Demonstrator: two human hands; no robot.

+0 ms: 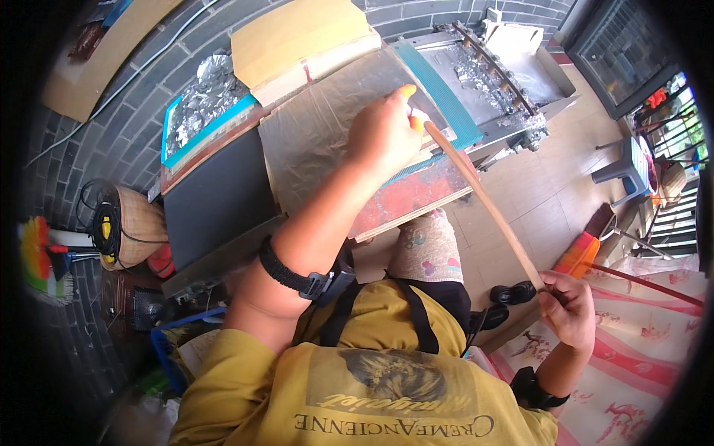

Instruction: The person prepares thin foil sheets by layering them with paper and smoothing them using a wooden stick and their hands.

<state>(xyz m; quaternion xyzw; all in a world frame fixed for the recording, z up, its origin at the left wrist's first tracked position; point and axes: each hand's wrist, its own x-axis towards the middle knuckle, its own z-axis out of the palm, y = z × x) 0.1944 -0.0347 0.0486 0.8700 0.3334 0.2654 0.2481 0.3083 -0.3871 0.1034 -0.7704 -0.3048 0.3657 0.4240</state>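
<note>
My right hand (pixel 566 306) grips the lower end of a long, thin, flat wooden strip (pixel 482 195). The strip runs up and left, and its far tip lies at the fingertips of my left hand (pixel 385 134). Yellow covers sit on fingertips of the left hand, beside a small white patch; whether these fingers pinch it or the strip is unclear. The left hand is over a thin greyish sheet (pixel 312 134) on a stack of paper. Under the stack are a teal ribbed mat (pixel 440 95) and a worn red board (pixel 407 195).
A blue-edged tray (pixel 212 131) of crumpled silvery foil and a stack of yellowish paper (pixel 301 42) stand along the brick wall. A metal frame with a rod (pixel 491 67) and foil scraps is beyond the mat. A dark panel (pixel 217 200) lies left; a stool (pixel 625 170) and an orange broom (pixel 577 256) are right.
</note>
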